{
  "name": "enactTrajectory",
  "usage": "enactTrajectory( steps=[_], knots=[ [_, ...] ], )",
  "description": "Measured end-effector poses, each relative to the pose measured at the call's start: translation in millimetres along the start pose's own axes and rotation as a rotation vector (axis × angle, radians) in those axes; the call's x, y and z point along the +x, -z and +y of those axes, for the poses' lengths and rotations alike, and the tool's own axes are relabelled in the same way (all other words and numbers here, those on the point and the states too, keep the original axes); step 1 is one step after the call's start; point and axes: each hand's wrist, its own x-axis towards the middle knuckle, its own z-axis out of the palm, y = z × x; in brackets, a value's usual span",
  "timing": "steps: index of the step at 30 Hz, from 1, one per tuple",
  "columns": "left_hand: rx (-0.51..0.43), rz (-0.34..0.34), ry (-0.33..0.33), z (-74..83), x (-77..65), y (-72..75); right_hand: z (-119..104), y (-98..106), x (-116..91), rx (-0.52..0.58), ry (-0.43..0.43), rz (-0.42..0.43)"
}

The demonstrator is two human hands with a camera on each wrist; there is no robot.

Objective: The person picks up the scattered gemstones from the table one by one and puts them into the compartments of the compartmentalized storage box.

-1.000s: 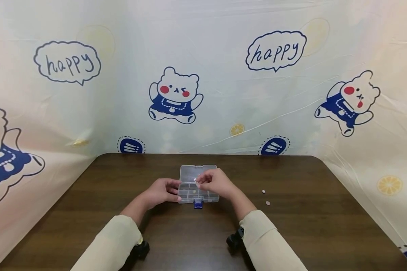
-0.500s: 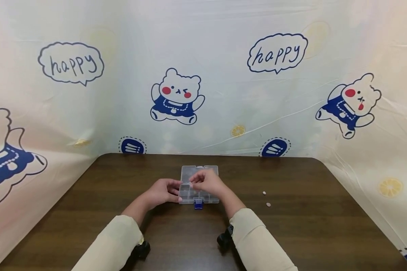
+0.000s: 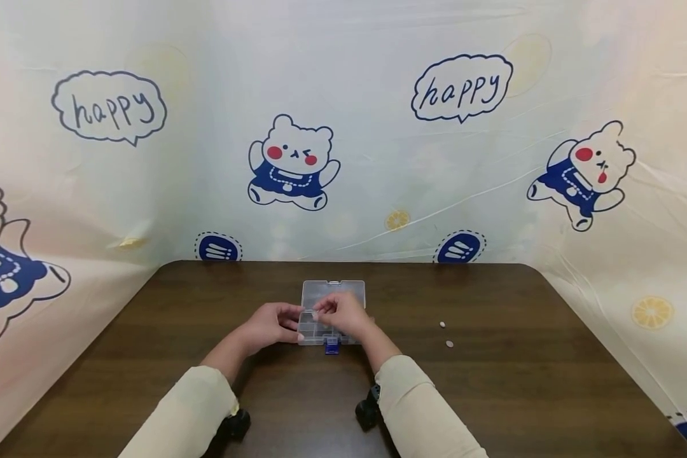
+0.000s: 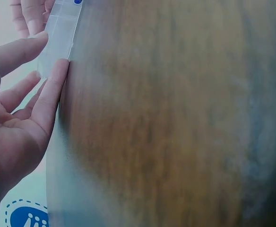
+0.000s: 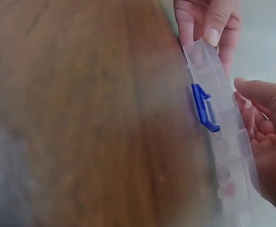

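A clear plastic compartment box (image 3: 308, 332) lies on the table with its lid (image 3: 315, 289) folded back and a blue latch (image 3: 332, 346) at the front. My left hand (image 3: 271, 323) grips the box's left end between thumb and fingers, also seen with the hand (image 4: 27, 113) in the left wrist view. Over the left compartments, my right hand (image 3: 346, 315) pinches a small pale piece (image 3: 315, 316), mostly hidden by the fingertips. In the right wrist view, a pinkish piece (image 5: 228, 190) shows through the box wall (image 5: 244, 201).
Two small pale pinkish pieces lie on the brown table (image 3: 509, 381) to the right, a farther one (image 3: 442, 324) and a nearer one (image 3: 449, 344). A printed cloth (image 3: 372, 159) hangs behind the table's far edge.
My right hand has moved left and slightly down over the box, from the middle to the left compartments. My left hand stays on the box's left end.
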Motion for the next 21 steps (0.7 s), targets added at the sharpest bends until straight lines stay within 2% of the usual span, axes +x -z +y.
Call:
enactTrajectory(
  steps=[9,21],
  knots=[
    [-0.008,-0.007,-0.020,3.1,0.5,-0.5,2.0,-1.6,1.7,-0.058,-0.005,0.031],
    [-0.012,0.008,0.020,0.2,-0.9,-0.8,2.4,-2.2,0.3,-0.033,-0.024,0.026]
  ],
)
